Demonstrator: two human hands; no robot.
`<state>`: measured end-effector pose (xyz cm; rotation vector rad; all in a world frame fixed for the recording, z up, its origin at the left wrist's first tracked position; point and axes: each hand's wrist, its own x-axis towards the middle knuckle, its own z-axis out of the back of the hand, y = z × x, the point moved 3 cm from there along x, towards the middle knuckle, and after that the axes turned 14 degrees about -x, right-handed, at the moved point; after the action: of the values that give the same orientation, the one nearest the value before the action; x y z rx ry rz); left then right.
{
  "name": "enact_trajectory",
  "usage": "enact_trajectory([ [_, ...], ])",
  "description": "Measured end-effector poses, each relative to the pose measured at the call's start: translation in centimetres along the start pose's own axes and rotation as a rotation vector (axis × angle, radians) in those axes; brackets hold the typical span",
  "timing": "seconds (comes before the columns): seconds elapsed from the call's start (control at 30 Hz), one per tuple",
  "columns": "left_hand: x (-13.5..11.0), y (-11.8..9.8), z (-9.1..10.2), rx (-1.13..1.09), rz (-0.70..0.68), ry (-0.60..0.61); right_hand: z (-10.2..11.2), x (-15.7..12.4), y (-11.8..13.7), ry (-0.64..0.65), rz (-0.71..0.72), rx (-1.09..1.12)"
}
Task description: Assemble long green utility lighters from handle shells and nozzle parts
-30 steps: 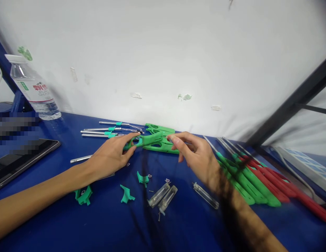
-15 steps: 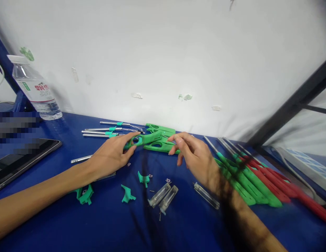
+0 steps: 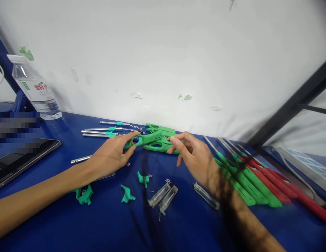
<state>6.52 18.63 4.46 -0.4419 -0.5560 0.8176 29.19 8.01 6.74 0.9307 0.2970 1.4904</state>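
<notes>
My left hand point(image 3: 114, 150) is closed, thumb and fingers pinching the rear end of a green lighter handle point(image 3: 151, 138), whose other end points right. A teal trigger shows inside its loop. My right hand point(image 3: 193, 152) pinches a thin metal piece point(image 3: 165, 137) against the free end of that handle; the fingertips partly cover it, so its exact kind is unclear. Behind and under the held handle lie green handle shells point(image 3: 156, 146) on the blue table point(image 3: 100, 224). Closer to me are loose teal triggers point(image 3: 143, 179) and clear fuel tanks point(image 3: 168, 200).
Metal lighter tubes point(image 3: 96, 130) with wires lie left of the shells. Green lighters point(image 3: 253, 183) and red lighters point(image 3: 273, 180) are fanned out at right. A phone point(image 3: 23, 161) and water bottle point(image 3: 38, 89) stand left. The white wall point(image 3: 163, 63) bounds the back.
My right thumb and index finger have drawn together at the handle's free end, and the thin metal piece shows between them. My left hand and the handle have hardly moved.
</notes>
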Motion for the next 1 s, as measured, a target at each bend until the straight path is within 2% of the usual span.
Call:
enact_trajectory([
  [0.1, -0.03, 0.04, 0.01, 0.013, 0.003, -0.007, -0.1, -0.03, -0.12, 0.004, -0.01, -0.011],
  [0.3, 0.0, 0.33, -0.08, -0.01, -0.005, -0.002, 0.2, -0.12, 0.01, -0.077, 0.018, -0.133],
  [0.5, 0.06, 0.13, -0.07, 0.011, 0.01, -0.002, 0.44, -0.16, 0.57, -0.055, 0.077, -0.206],
  [1.0, -0.02, -0.04, -0.03, -0.002, -0.012, -0.008, 0.54, -0.24, 0.42, -0.073, 0.021, -0.102],
])
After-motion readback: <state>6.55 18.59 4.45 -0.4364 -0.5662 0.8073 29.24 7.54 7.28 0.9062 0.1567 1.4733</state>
